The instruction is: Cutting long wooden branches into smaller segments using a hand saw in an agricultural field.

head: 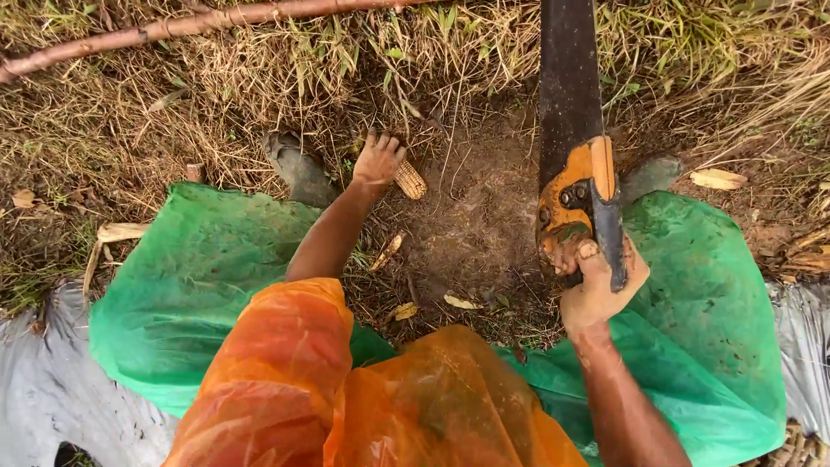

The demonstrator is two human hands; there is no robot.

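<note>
Outdoor farm plot, likely harvested maize field. Bare muddy soil (pixel 471 216) at centre, dry straw and green grass (pixel 328 52) around it. Corn cob (pixel 411 179) on ground, husk scraps (pixel 718 179) scattered, more cobs (pixel 800 445) at lower right corner. Fallen branch (pixel 173 26) across top. Plastic rain sheets, green (pixel 190 285) and orange (pixel 285 380), suggest wet weather.

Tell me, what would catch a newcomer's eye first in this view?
Most striking is the hand saw, its dark blade pointing up the frame, gripped at its orange handle by the right hand. At centre the left hand reaches down to a yellow corn cob on the muddy ground. Below, orange plastic and green plastic fill the foreground.
</note>
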